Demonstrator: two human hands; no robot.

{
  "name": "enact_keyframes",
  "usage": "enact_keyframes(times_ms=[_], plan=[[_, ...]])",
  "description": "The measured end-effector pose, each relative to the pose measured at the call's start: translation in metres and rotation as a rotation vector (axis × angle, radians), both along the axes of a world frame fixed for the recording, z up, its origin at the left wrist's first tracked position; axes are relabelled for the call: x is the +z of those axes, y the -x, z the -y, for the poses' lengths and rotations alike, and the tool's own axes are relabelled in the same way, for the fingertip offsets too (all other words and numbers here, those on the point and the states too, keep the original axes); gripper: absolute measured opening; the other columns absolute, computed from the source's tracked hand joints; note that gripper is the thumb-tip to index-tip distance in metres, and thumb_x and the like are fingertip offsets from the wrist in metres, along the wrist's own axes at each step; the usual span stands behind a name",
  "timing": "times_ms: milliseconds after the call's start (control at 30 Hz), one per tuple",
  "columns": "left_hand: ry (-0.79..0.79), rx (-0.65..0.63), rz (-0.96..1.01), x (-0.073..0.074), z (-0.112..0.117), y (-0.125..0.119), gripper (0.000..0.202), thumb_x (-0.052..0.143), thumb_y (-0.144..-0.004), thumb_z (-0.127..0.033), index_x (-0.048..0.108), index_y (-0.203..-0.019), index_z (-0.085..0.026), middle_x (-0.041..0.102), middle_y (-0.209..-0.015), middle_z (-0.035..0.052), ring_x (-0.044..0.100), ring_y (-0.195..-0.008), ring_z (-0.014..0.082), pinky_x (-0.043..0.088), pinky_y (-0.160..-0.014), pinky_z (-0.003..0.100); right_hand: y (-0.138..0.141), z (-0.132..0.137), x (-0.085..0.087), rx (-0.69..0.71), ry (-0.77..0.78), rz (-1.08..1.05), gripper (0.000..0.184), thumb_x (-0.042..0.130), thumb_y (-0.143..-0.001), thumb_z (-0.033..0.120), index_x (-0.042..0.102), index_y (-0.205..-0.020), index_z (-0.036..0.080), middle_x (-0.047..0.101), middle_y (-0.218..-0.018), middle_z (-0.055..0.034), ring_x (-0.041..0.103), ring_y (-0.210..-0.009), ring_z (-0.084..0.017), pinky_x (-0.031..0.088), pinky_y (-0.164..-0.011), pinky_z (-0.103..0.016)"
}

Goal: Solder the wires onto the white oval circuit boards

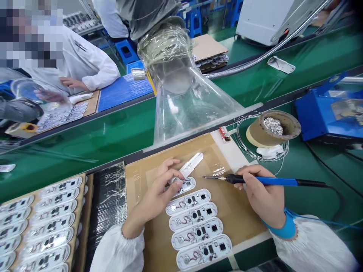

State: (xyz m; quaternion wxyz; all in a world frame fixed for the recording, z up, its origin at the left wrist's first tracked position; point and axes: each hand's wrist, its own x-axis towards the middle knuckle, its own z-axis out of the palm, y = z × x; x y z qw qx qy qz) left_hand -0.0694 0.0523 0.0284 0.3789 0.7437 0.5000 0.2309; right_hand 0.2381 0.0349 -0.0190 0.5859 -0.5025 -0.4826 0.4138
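My left hand (159, 189) is closed, thumb and fingers pinching the near end of a white oval circuit board (189, 184) on the brown cardboard sheet (144, 238). A narrow white plastic cover (194, 161) lies slantwise just beyond that board, beside the fingertips. My right hand (262, 194) grips a soldering iron (279, 181) with a blue and black handle. Its metal tip points left, a short way right of the board, and appears apart from it. Several similar circuit boards (193, 216) with black chips and thin red wires lie in a column below my left hand.
Cardboard trays with rows of boards (53, 215) stand at left. A clear fume hood (181, 102) hangs ahead. At right are a solder wire coil (241, 145), a brown pot (262, 130) and a blue device (326, 109). A co-worker's hand (73, 83) shows across the bench.
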Motion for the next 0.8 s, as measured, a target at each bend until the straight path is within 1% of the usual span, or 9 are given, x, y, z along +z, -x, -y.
enact_keyframes(times_ms=[67,167,367,467,600,700,800], plan=[[-0.001,-0.019,-0.003,-0.003,-0.004,-0.002,0.015,0.054,-0.11,-0.022,0.068,-0.104,-0.026,0.054,-0.159,0.0117,0.04,-0.162,0.0267,0.041,-0.13,0.058,0.0,0.0,0.0,0.0,0.005,-0.007,0.015,0.069,-0.102,0.025,0.076,-0.088,0.024,0.073,-0.074,-0.0003,0.069,-0.06,-0.015,0.057,-0.056,-0.025],[0.007,-0.01,0.028,-0.006,-0.007,-0.007,0.016,0.055,-0.109,-0.02,0.065,-0.097,-0.025,0.056,-0.156,0.012,0.039,-0.162,0.027,0.038,-0.131,0.06,0.002,-0.001,0.001,-0.001,0.016,-0.021,0.016,0.07,-0.101,0.025,0.076,-0.087,0.024,0.073,-0.075,0.0001,0.07,-0.06,-0.014,0.057,-0.056,-0.024],[0.037,0.058,0.067,-0.008,-0.007,-0.016,0.014,0.061,-0.106,-0.019,0.064,-0.093,-0.024,0.063,-0.145,0.0111,0.043,-0.159,0.0279,0.036,-0.131,0.062,0.005,-0.001,0.002,-0.012,0.02,-0.037,0.014,0.07,-0.101,0.026,0.075,-0.088,0.023,0.074,-0.076,-0.0008,0.071,-0.06,-0.015,0.058,-0.055,-0.024],[0.014,0.038,0.014,-0.011,-0.005,-0.019,0.016,0.06,-0.106,-0.019,0.067,-0.092,-0.023,0.061,-0.146,0.0106,0.043,-0.159,0.0297,0.035,-0.13,0.064,0.005,0.0,0.001,-0.001,0.029,-0.006,0.013,0.07,-0.101,0.026,0.075,-0.089,0.023,0.073,-0.075,-0.0012,0.07,-0.06,-0.016,0.057,-0.054,-0.025],[-0.054,0.015,-0.107,-0.016,-0.004,-0.023,0.02,0.059,-0.106,-0.019,0.067,-0.088,-0.023,0.06,-0.146,0.0093,0.042,-0.157,0.0326,0.036,-0.128,0.066,0.008,0.002,0.001,0.02,0.037,0.066,0.014,0.069,-0.1,0.025,0.074,-0.088,0.022,0.072,-0.074,-0.0007,0.07,-0.061,-0.016,0.058,-0.058,-0.026],[-0.084,0.005,-0.171,-0.017,-0.003,-0.026,0.021,0.057,-0.106,-0.018,0.067,-0.088,-0.023,0.058,-0.148,0.0092,0.041,-0.157,0.034,0.037,-0.126,0.067,0.012,0.002,0.003,0.043,0.033,0.112,0.015,0.068,-0.101,0.024,0.074,-0.087,0.022,0.072,-0.074,-0.0002,0.07,-0.061,-0.015,0.057,-0.059,-0.026],[-0.123,-0.009,-0.202,-0.017,-0.002,-0.028,0.022,0.055,-0.106,-0.017,0.065,-0.087,-0.023,0.057,-0.149,0.0096,0.041,-0.157,0.034,0.039,-0.124,0.067,0.017,0.003,0.004,0.068,0.03,0.115,0.016,0.068,-0.101,0.022,0.073,-0.086,0.023,0.071,-0.071,0.0009,0.069,-0.06,-0.015,0.056,-0.057,-0.024]])
